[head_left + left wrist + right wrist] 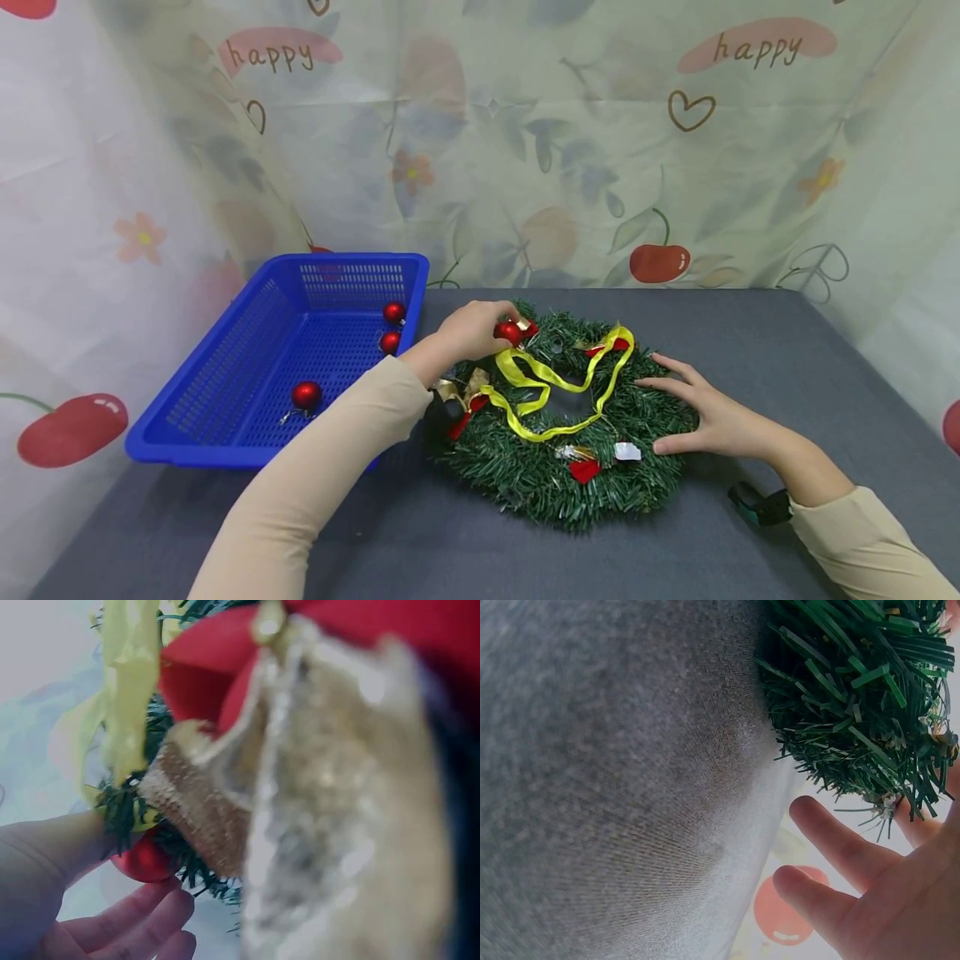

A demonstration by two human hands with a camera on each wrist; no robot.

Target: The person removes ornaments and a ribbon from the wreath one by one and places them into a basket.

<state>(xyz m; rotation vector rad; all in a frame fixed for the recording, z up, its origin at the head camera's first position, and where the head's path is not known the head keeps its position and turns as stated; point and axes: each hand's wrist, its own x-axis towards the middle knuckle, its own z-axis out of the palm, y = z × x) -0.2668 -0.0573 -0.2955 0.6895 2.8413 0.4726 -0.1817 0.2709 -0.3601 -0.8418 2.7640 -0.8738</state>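
Observation:
A green tinsel wreath [510, 479] lies on the table, hung with red and gold bows and a loose yellow ribbon [558, 432]. At its upper left, my left hand [471, 330] pinches a shiny red ball ornament [509, 333] against the greenery. The left wrist view has this red ball [146, 859] between thumb and fingers, with a gold bow [337, 810] filling the near side. My right hand [723, 417] is spread at the wreath's right edge. In the right wrist view its fingers [844, 844] are straight, beside the green tinsel [855, 705].
To the left stands a blue plastic basket [142, 446] with several red ball ornaments, among them one near its front [306, 395]. A small white tag [627, 451] sits on the wreath. Grey cloth [780, 358] covers the table, and a printed curtain [480, 167] hangs behind.

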